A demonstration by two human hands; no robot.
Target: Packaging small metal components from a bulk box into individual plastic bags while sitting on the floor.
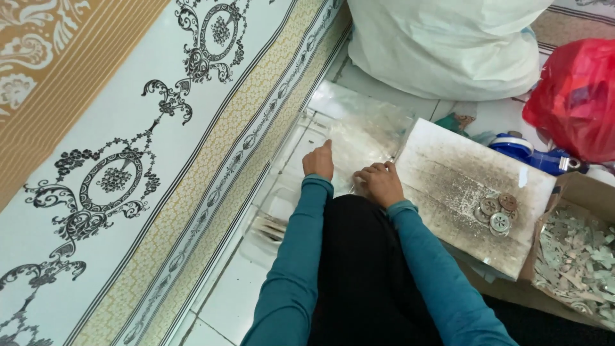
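Note:
A stack of clear plastic bags [359, 138] lies on the tiled floor in front of me. My left hand [318, 160] rests on it with fingers curled and the forefinger pointing away. My right hand [380, 182] sits beside it with fingers bent, pinching the edge of a clear bag. Both arms wear teal sleeves. To the right lies a worn white board [448, 166] with several round button-like discs [496, 213] grouped near its right side.
A patterned mattress [128, 160] fills the left. A large white sack [448, 45] stands at the top, a red plastic bag [576, 96] at the right. Blue tape rolls [519, 146] lie behind the board. A cardboard box [580, 256] holds pale plastic scraps.

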